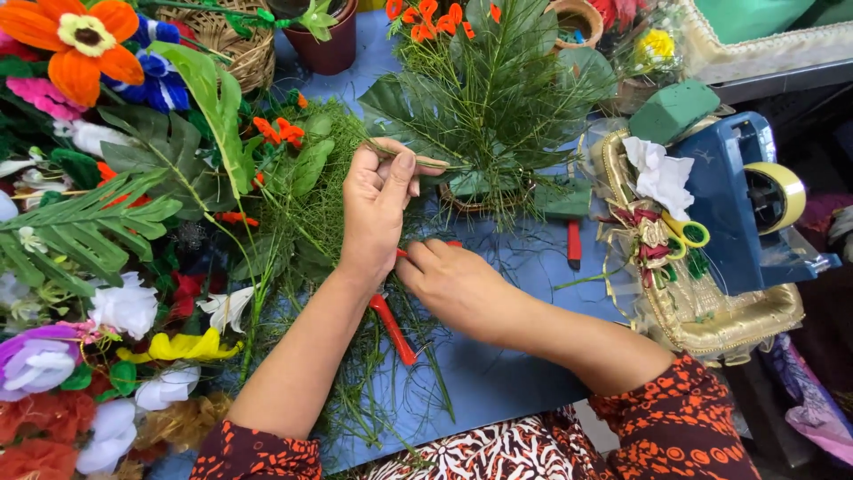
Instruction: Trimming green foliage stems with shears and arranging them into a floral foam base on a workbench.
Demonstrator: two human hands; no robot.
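Pinching a thin green stem (418, 160) between thumb and fingers, the left hand (378, 209) should steady it while the right hand (453, 284), fingers curled on red-handled cutters (391, 327), snips cleanly mid-tabletop.

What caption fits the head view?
Left hand pinches a thin green stem beside a leafy basket arrangement; right hand grips red-handled cutters.

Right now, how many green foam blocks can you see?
2. One foam block sits on the blue tape dispenser at the right; a second block lies on the blue table beside the leafy arrangement. More may be hidden under leaves.
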